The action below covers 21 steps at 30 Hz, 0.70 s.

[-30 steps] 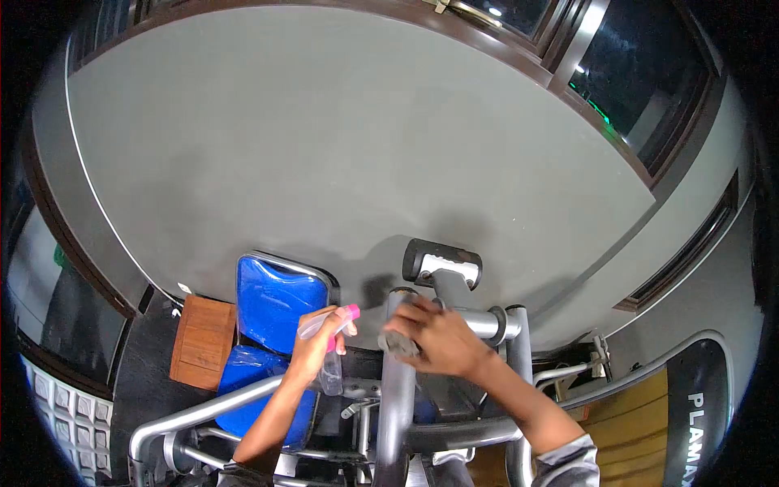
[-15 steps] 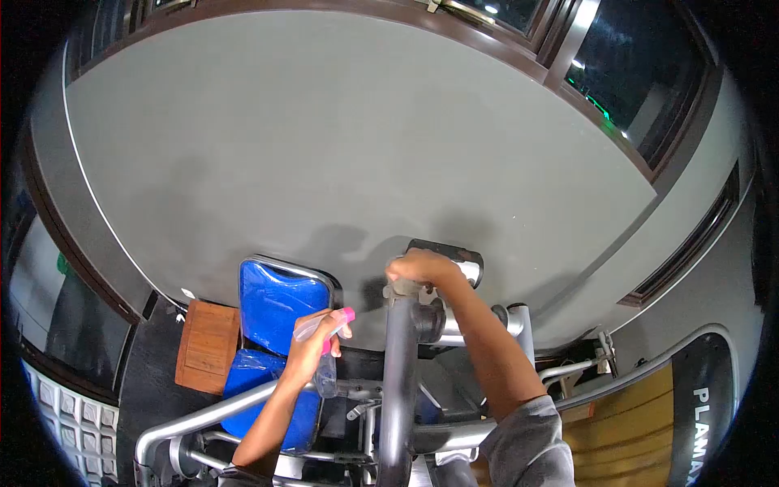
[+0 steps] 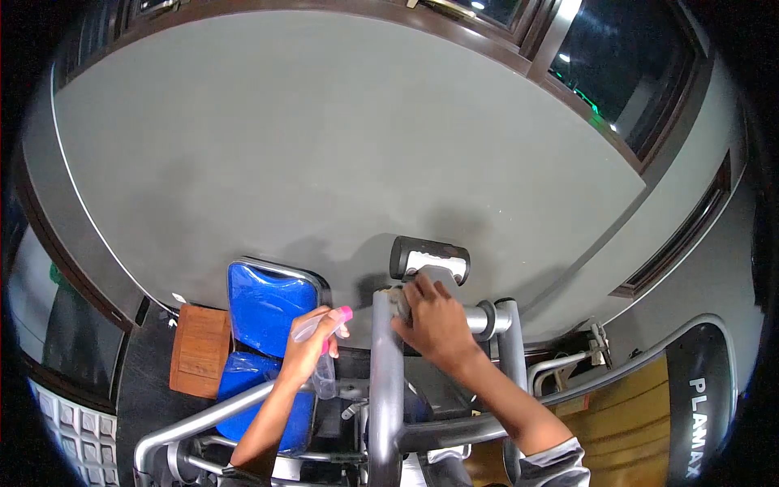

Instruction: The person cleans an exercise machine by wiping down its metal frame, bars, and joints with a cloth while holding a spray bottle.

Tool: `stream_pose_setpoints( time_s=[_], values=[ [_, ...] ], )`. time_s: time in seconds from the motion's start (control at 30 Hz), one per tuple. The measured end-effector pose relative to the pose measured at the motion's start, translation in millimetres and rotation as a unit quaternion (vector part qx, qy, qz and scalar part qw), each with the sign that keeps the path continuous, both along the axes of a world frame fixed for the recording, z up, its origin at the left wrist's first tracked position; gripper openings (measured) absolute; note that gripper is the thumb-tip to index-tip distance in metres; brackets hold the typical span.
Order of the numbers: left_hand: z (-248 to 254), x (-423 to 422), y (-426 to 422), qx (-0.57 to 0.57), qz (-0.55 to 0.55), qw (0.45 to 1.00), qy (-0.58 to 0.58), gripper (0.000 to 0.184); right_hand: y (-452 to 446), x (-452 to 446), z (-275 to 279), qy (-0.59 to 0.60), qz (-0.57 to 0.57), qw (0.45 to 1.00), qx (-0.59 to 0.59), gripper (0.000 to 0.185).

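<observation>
My left hand (image 3: 303,347) is wrapped round a clear spray bottle (image 3: 325,378) with a pink nozzle, held left of the upright post. My right hand (image 3: 438,326) lies over the joint beside the top of the grey metal post (image 3: 386,390). A small greyish cloth (image 3: 398,302) shows at its fingers, pressed against the metal; most of it is hidden under the hand. Just beyond the fingers is a black and silver cylindrical part (image 3: 430,258) of the frame.
A blue padded chair (image 3: 272,304) and a wooden box (image 3: 199,349) stand by the grey wall (image 3: 324,146). A curved metal tube (image 3: 195,418) runs at lower left. On the right is a black panel (image 3: 698,381) lettered PLAMAX.
My right hand has moved from the post's top, down and rightward onto the adjoining joint, and its back now faces up. My left hand keeps the spray bottle in nearly the same place.
</observation>
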State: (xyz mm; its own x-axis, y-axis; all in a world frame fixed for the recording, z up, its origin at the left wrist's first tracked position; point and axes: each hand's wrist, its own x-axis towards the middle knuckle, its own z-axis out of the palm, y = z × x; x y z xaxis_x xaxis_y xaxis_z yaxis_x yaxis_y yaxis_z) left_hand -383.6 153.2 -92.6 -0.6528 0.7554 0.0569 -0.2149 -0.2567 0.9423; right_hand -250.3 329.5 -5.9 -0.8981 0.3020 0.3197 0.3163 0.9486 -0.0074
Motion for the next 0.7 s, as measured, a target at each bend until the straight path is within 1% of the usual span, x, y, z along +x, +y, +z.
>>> stream_pose_setpoints(
  time_s=[0.07, 0.1, 0.23, 0.3, 0.33, 0.4, 0.43, 0.5, 0.53, 0.57, 0.6, 0.67, 0.7],
  values=[
    [13.7, 1.4, 0.4, -0.010, -0.009, 1.000, 0.020, 0.036, -12.3, 13.9, -3.0, 0.009, 0.027, 0.997, 0.065, 0.049],
    [20.8, 1.9, 1.0, -0.020, -0.015, 0.999, 0.038, 0.036, -17.5, 20.1, -1.5, -0.007, 0.024, 0.997, 0.068, 0.057],
    [35.5, 8.8, 4.1, -0.028, -0.028, 0.998, 0.052, 0.036, -17.6, 37.8, -6.2, 0.000, 0.041, 0.997, 0.067, 0.057],
    [42.2, 13.8, 3.0, -0.072, -0.038, 0.994, 0.076, 0.038, -17.4, 42.7, -5.9, -0.004, 0.064, 0.996, 0.056, 0.058],
    [44.1, 15.5, 1.3, -0.075, -0.039, 0.993, 0.077, 0.038, -16.7, 46.4, -6.2, -0.003, 0.063, 0.997, 0.053, 0.058],
    [47.0, 17.6, -3.0, -0.089, -0.059, 0.988, 0.108, 0.040, -13.1, 54.6, -6.6, -0.027, 0.091, 0.995, 0.002, 0.056],
    [48.5, 18.3, -6.1, -0.096, -0.062, 0.988, 0.106, 0.040, -14.7, 61.5, 2.3, -0.048, 0.088, 0.993, -0.057, 0.053],
    [53.0, 19.8, -11.5, -0.119, -0.108, 0.978, 0.137, 0.041, -11.6, 77.7, 8.2, -0.042, 0.081, 0.990, -0.109, 0.047],
    [57.4, 22.8, -13.5, -0.125, -0.113, 0.976, 0.134, 0.041, -13.0, 87.2, 14.9, -0.032, 0.072, 0.988, -0.130, 0.045],
    [63.7, 26.5, -15.6, -0.136, -0.134, 0.971, 0.142, 0.041, -10.0, 96.8, 16.5, -0.052, 0.045, 0.984, -0.164, 0.051],
    [68.3, 31.1, -18.3, -0.147, -0.155, 0.965, 0.150, 0.042, -14.2, 105.2, 26.7, -0.059, -0.011, 0.973, -0.225, 0.058],
    [75.2, 42.1, -20.1, -0.161, -0.174, 0.958, 0.163, 0.044, -14.0, 128.7, 47.9, -0.098, -0.054, 0.945, -0.308, 0.066],
    [79.9, 47.6, -21.0, -0.190, -0.210, 0.941, 0.184, 0.045, -12.6, 142.0, 48.8, -0.094, -0.071, 0.938, -0.326, 0.066]
  ],
)
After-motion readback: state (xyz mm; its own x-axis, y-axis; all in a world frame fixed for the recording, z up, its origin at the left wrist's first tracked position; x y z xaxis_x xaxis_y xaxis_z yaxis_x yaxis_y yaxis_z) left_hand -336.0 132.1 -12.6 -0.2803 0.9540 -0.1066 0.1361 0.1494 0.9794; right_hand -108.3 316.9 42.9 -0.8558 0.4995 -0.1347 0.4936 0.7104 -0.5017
